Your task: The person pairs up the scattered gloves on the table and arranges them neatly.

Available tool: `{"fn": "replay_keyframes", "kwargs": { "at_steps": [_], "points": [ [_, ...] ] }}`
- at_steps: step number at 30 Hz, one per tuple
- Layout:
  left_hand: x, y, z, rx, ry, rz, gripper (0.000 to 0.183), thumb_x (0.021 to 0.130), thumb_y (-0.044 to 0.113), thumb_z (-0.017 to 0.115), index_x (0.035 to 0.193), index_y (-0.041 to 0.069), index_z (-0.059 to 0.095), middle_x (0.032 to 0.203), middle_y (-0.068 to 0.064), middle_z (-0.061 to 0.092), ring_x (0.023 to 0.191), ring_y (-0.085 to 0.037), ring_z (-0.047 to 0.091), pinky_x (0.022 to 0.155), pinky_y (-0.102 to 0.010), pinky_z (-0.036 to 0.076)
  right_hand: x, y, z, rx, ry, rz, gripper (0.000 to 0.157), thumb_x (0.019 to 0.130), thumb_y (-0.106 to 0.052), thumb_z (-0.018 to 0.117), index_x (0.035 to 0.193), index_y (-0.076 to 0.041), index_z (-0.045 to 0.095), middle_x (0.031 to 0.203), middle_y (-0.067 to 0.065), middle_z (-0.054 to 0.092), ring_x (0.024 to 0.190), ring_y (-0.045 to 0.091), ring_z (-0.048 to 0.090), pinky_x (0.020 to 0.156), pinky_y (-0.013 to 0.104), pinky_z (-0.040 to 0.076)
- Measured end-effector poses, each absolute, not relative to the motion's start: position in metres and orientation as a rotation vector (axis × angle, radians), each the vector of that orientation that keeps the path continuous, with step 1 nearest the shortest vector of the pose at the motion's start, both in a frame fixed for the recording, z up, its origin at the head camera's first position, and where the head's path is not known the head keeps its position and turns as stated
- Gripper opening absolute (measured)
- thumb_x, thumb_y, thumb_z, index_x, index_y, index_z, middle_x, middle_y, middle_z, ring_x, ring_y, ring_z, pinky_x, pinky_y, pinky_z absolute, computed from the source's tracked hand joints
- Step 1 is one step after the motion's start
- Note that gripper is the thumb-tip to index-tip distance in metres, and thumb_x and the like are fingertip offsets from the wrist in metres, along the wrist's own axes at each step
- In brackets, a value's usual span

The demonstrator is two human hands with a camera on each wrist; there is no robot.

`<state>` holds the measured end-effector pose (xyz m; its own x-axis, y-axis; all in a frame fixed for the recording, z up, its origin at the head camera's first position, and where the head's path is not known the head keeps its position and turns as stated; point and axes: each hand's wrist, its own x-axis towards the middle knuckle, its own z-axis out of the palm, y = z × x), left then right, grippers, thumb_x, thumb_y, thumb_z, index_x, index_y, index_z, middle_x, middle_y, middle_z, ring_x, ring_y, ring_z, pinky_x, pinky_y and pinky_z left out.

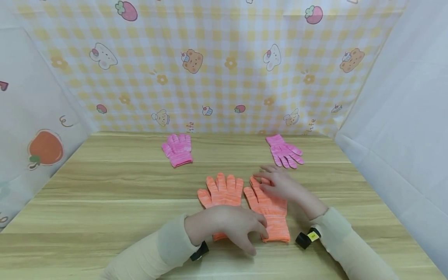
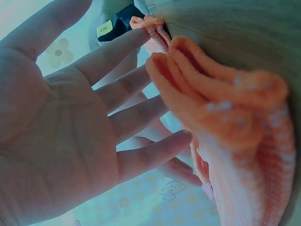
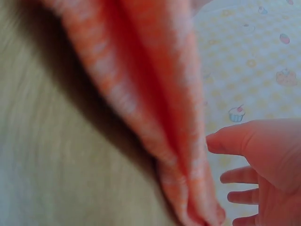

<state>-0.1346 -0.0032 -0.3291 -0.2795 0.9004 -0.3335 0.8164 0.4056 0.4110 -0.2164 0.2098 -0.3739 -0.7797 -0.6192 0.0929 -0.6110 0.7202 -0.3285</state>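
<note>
Two orange knit gloves lie side by side on the wooden table, fingers away from me: a left one (image 1: 224,194) and a right one (image 1: 271,210). My left hand (image 1: 234,227) hovers across the left glove's lower part, hiding much of its cuff, with fingertips at the right glove's cuff. In the left wrist view its fingers (image 2: 129,117) are spread beside the orange cuffs. Over the finger end of the right glove is my right hand (image 1: 280,184), hiding some glove fingers. The right wrist view has its thumb (image 3: 228,141) extended near the orange fabric.
Toward the back of the table (image 1: 122,182) lie two pink gloves, one at the left (image 1: 179,149) and one at the right (image 1: 284,151). A yellow checked curtain (image 1: 224,89) hangs behind, with white cloth (image 1: 402,116) at the sides. Black devices (image 1: 303,240) sit by both wrists.
</note>
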Motion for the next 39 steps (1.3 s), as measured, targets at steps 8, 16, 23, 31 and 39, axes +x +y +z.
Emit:
{"fn": "replay_keyframes", "kwargs": {
  "at_steps": [8,16,23,31,39],
  "points": [
    [-0.134,-0.004,-0.33,1.448,2.151,0.218,0.048,0.087,0.035,0.068,0.133,0.023,0.058,0.14,0.008,0.044,0.127,-0.006,0.04,0.101,-0.026,0.036,-0.207,0.207,-0.361,-1.095,2.834,-0.418,0.029,0.093,-0.018,0.063,0.121,-0.009,0.067,0.135,0.015,0.053,0.132,0.042,0.034,0.102,0.069,0.017],
    [-0.135,-0.004,-0.33,1.455,2.137,0.211,0.049,0.088,0.036,0.067,0.134,0.023,0.057,0.14,0.008,0.044,0.127,-0.006,0.04,0.101,-0.025,0.036,-0.202,0.202,-0.363,-1.123,2.721,-0.321,0.047,0.095,-0.02,0.061,0.138,-0.006,0.051,0.144,0.012,0.044,0.136,0.039,0.029,0.105,0.066,0.016],
    [-0.134,-0.005,-0.33,1.442,2.144,0.224,0.049,0.087,0.035,0.068,0.134,0.022,0.057,0.141,0.007,0.043,0.128,-0.006,0.04,0.101,-0.024,0.036,-0.209,0.215,-0.364,-1.074,2.689,-0.546,0.042,0.096,-0.013,0.059,0.136,-0.003,0.052,0.141,0.017,0.046,0.132,0.04,0.035,0.103,0.062,0.027],
    [-0.134,-0.004,-0.329,1.401,2.141,0.23,0.049,0.088,0.035,0.068,0.135,0.024,0.057,0.142,0.008,0.042,0.129,-0.006,0.039,0.101,-0.025,0.036,-0.223,0.249,-0.351,-0.682,2.893,-0.715,0.015,0.09,-0.008,0.064,0.097,0.005,0.065,0.087,0.01,0.064,0.081,0.026,0.06,0.071,0.042,0.051],
    [-0.134,-0.004,-0.329,1.422,2.151,0.216,0.049,0.089,0.036,0.067,0.135,0.024,0.056,0.141,0.008,0.043,0.128,-0.006,0.039,0.101,-0.026,0.036,-0.229,0.259,-0.356,-0.588,2.884,-0.561,0.013,0.086,-0.018,0.07,0.08,-0.007,0.066,0.071,-0.002,0.058,0.064,0.013,0.05,0.058,0.031,0.042]
  ]
}}
